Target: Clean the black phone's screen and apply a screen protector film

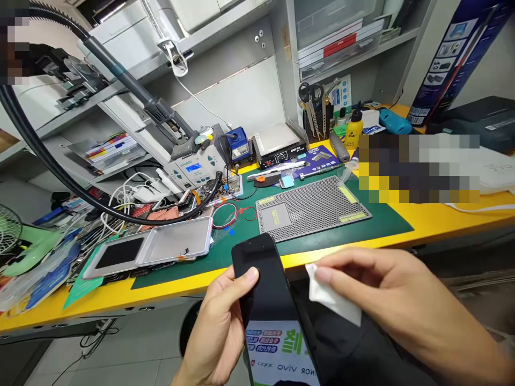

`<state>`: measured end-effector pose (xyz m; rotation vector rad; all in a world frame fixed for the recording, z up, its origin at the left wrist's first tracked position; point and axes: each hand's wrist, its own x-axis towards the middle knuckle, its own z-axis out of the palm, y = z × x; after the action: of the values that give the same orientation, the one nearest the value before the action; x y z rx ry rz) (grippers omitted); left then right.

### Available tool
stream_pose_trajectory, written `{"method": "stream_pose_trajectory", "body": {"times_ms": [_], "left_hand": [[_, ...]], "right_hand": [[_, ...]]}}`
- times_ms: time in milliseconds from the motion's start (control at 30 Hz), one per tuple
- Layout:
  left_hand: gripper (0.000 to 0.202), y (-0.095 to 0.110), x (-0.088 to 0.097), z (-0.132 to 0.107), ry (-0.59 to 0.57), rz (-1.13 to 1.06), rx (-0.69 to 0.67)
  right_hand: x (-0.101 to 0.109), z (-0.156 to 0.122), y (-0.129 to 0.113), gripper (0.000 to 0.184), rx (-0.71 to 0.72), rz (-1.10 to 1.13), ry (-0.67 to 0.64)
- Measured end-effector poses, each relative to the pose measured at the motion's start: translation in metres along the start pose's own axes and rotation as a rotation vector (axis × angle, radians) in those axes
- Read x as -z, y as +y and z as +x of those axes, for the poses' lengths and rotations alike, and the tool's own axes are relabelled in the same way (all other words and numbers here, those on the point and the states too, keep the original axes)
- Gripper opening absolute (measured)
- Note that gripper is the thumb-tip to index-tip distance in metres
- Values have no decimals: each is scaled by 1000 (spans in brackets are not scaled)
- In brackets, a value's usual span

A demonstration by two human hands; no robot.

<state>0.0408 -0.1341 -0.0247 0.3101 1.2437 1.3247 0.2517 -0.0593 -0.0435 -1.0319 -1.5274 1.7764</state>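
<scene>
Counter (430, 220), yellow-edged, runs across the view and carries a green work mat (388, 221). On that mat lies a grey perforated pad (317, 206) with yellow labels; farther back, to its left, stands a light-grey rework station (197, 169) with a lit blue display. On the near side, the right hand (398, 300) is raised just right of the left hand (217, 316), which has its grip clamped around a black smartphone (267, 300), the thumb lying on the upper part of the glass. The phone is in front of the counter, its lower screen showing mirrored sign lettering. The right hand's grip is pinched together on a small white wipe (333, 300), apart from the phone.
</scene>
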Motion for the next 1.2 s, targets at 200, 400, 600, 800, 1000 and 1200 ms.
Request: {"method": "stream_pose_trajectory", "body": {"times_ms": [200,400,600,800,1000,1200], "left_hand": [[28,-5,-3,-6,-66,-10,33],[43,-7,-1,-6,-118,-25,31],[50,-6,-1,-2,-73,-48,23],[18,-6,-1,1,-17,-79,7],[13,-7,-1,4,11,-88,47],[10,-10,3,9,-49,-121,105]], "right_hand": [[-8,43,-26,23,104,89,-35],[-21,55,-19,34,77,209,-112],[-29,37,-5,43,-63,304,-154],[-37,10,8,40,-221,360,-171],[-38,-8,27,39,-316,346,-275],[-42,-15,30,40,-363,251,-305]]}}
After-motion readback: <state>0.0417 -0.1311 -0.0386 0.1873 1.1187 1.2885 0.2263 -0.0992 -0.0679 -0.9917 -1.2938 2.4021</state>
